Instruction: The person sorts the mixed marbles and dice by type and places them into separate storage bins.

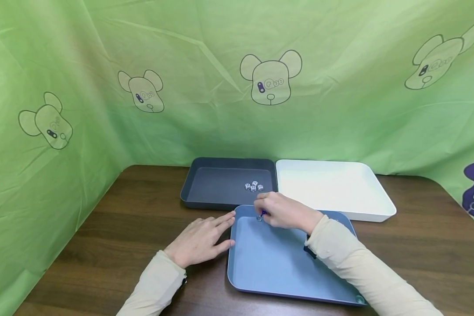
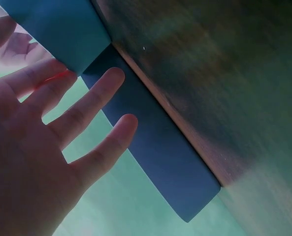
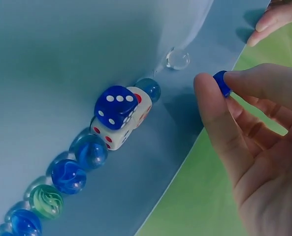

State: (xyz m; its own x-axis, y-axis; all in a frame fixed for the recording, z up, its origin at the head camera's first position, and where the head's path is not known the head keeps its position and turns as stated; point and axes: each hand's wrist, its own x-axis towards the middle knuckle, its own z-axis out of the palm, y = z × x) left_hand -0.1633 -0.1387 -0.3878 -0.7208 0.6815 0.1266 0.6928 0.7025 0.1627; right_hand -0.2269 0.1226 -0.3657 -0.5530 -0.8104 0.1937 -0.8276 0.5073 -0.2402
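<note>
My right hand (image 1: pixel 282 213) pinches a small blue die (image 3: pixel 221 83) between thumb and forefinger, above the far left part of the blue tray (image 1: pixel 276 259). Most of the die is hidden by the fingertips. In the right wrist view, a clear marble (image 3: pixel 178 59) lies close by. Beside it, a second blue die (image 3: pixel 115 107) rests on white dice (image 3: pixel 111 136) with red spots, and a row of blue marbles (image 3: pixel 69 176) and a green-swirled marble (image 3: pixel 46 201) lines the tray's wall. With fingers spread, my left hand (image 1: pixel 201 239) touches the tray's left rim.
A dark grey tray (image 1: pixel 217 184) behind holds several white dice (image 1: pixel 254 186) near its right side. To its right stands a white tray (image 1: pixel 328 184). A greenish marble (image 1: pixel 360 299) sits in the blue tray's near right corner. Green printed cloth (image 1: pixel 205 123) hangs behind the wooden table (image 1: pixel 142 224).
</note>
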